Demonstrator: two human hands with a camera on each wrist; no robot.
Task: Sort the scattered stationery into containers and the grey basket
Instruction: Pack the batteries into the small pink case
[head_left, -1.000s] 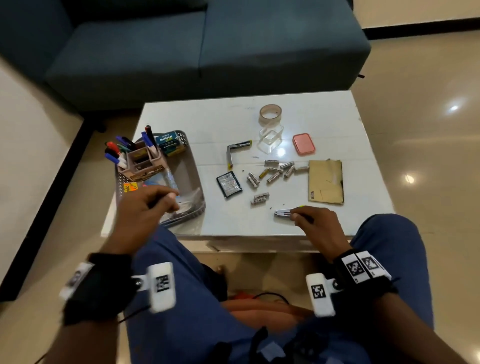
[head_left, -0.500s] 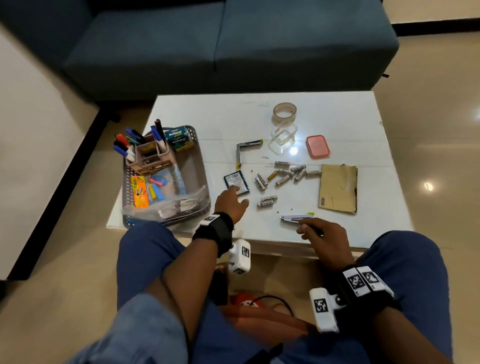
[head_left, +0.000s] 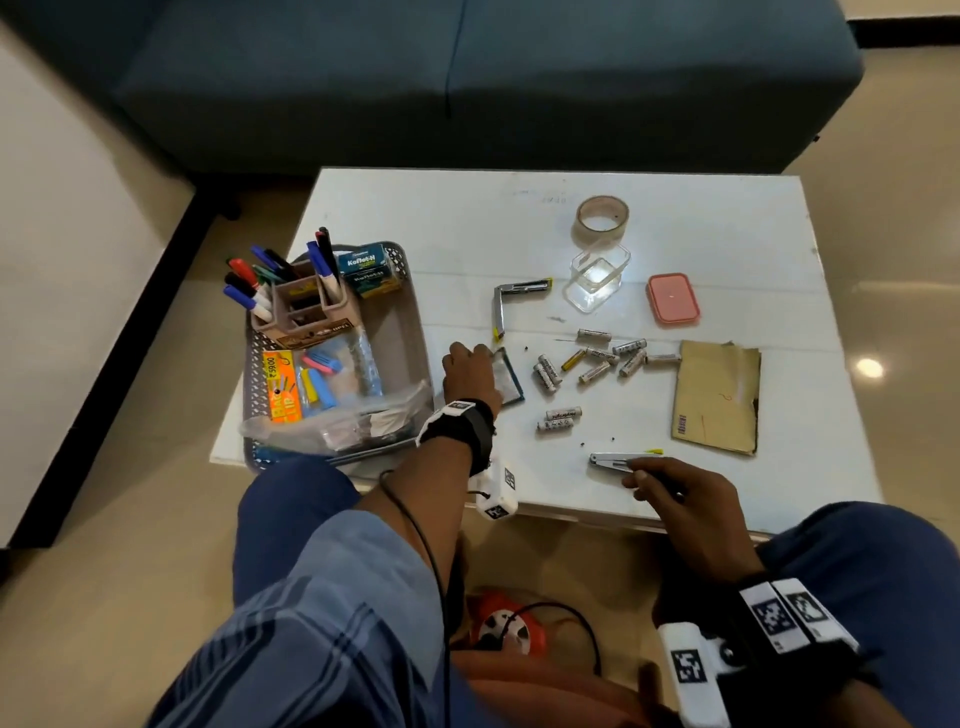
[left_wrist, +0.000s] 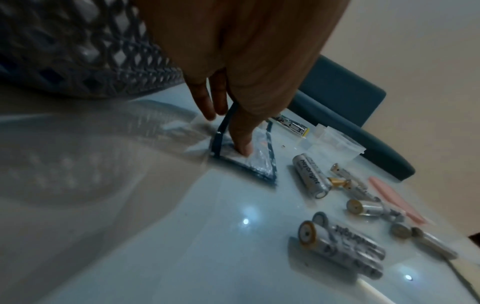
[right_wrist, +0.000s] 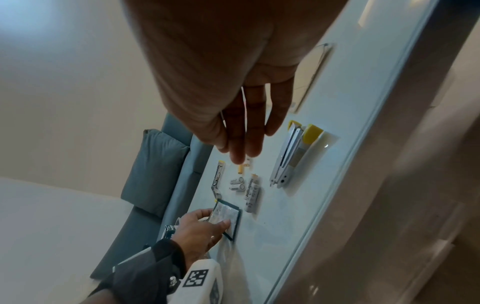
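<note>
A small dark-edged packet (head_left: 509, 376) lies on the white table (head_left: 441, 218), just right of the grey basket (head_left: 413, 317). My left hand (head_left: 467, 358) is on it, thumb on top (left_wrist: 242, 148) and fingers at its far edge, pinching it. A white stapler with yellow ends (head_left: 621, 460) lies near the front edge. My right hand (head_left: 641, 475) hovers beside it with straight fingers (right_wrist: 244, 148) and holds nothing. Several batteries (head_left: 597, 358) are scattered mid-table.
The basket holds a pen holder (head_left: 311, 306), boxes and a plastic bag (head_left: 353, 421). An unfolded stapler (head_left: 511, 299), a clear container (head_left: 597, 280), a pink lid (head_left: 672, 299), a tape roll (head_left: 601, 215) and a brown envelope (head_left: 717, 395) lie on the table. A blue sofa stands behind.
My left hand left the basket, crossed right to the packet and took hold of it. My right hand's fingers came off the stapler, which stays in place.
</note>
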